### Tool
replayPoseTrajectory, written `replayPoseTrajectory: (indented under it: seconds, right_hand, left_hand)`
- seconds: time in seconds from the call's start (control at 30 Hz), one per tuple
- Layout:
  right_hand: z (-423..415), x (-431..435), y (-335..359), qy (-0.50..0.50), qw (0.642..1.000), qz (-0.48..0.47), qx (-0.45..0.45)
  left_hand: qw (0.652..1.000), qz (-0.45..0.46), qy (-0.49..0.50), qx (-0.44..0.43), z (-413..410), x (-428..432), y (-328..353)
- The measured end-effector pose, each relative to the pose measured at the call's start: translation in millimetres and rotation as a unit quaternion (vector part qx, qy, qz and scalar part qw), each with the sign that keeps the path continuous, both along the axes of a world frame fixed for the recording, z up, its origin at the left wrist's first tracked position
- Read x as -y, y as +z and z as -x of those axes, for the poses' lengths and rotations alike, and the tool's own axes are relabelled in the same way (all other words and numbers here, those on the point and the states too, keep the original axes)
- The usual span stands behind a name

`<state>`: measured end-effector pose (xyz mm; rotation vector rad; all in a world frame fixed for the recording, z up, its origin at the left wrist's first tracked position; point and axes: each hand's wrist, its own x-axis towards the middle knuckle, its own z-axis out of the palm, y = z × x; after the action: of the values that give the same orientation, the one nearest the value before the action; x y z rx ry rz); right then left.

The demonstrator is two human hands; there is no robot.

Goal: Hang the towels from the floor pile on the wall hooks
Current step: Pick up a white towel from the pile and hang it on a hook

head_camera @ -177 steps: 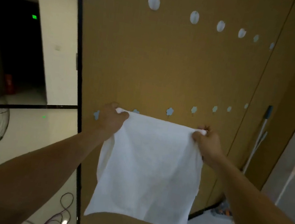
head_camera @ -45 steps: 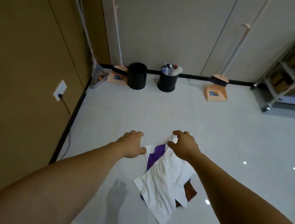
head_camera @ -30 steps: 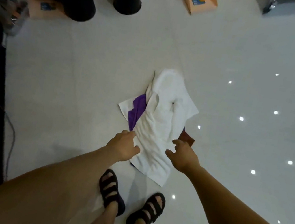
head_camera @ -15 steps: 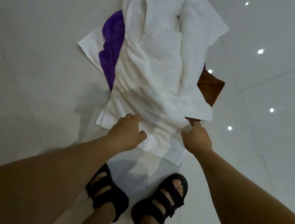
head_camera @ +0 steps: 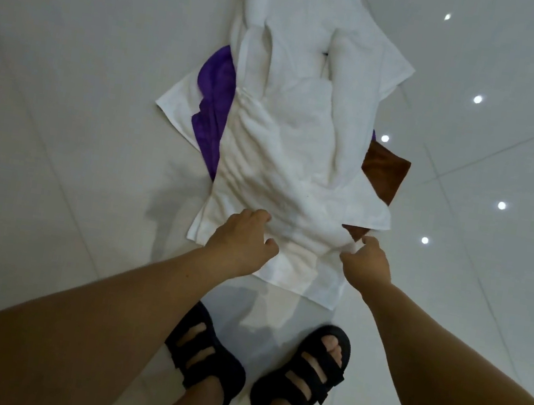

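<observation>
A: While both hands sit on the pile, what's gripped?
B: Left hand [head_camera: 242, 238] and right hand [head_camera: 366, 263] each pinch the white towel [head_camera: 285, 157], near edge, atop the floor [head_camera: 66, 105] pile.

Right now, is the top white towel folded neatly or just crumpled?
Crumpled. The white towel lies loosely over the pile with long ridges and wrinkles, and both hands are at its near edge.

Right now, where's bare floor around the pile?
Bare floor left of the purple towel and right of the brown towel. Crowded near the sandals, where both hands meet the white towel.
</observation>
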<state>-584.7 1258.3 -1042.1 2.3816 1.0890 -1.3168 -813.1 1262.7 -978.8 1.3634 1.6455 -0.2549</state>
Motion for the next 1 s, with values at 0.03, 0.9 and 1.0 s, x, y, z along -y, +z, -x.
replayPoseTrajectory:
  seconds: [0.03, 0.9, 1.0]
  right_hand:
    - [-1, 1, -6, -0.014, 1.0, 0.014, 0.001]
    - [64, -14, 149, -0.144, 0.948, -0.208, -0.191]
    - [92, -43, 236, -0.132, 0.932, -0.198, -0.272]
  left_hand:
    - [1.0, -0.002, 0.002, 0.0, 0, -1, -4]
    - [0.999, 0.03, -0.003, 0.043, -21, 13, 106]
    - [0.996, 0.007, 0.03, 0.081, -17, -9, 186]
